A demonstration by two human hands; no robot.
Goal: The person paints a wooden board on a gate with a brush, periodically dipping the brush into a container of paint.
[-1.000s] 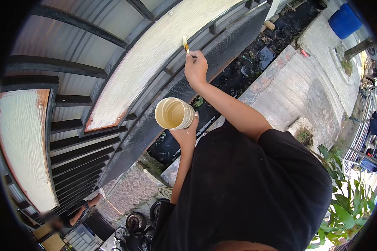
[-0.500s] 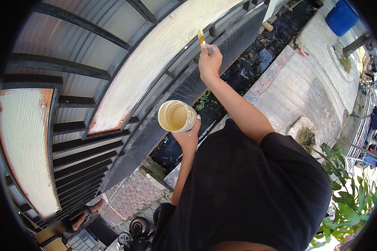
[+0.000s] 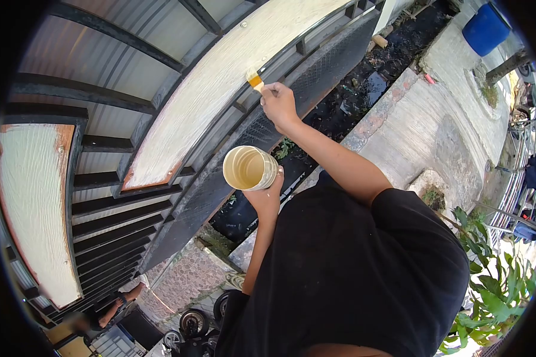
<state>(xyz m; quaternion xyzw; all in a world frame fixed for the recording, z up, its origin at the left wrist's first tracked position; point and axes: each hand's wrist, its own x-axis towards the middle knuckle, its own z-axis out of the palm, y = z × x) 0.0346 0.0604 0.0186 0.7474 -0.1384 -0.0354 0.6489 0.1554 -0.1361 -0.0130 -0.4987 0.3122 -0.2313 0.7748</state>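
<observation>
My right hand (image 3: 279, 107) pinches the pale handle of a flat brush (image 3: 255, 81), thumb and fingers closed on it. The brush has a yellow-amber band, and its whitish bristles overlap the near edge of a long, curved cream panel (image 3: 220, 71) just beyond my fingertips; I can't tell whether they press on it. The panel's surface is ridged like wood grain, with reddish-brown showing at its end. Nearer my body, my left hand (image 3: 267, 199) wraps round a cream-coloured, ribbed cup (image 3: 235, 169), its round mouth open. Between my hands and the panel runs a dark, textured metal strip (image 3: 262, 128).
</observation>
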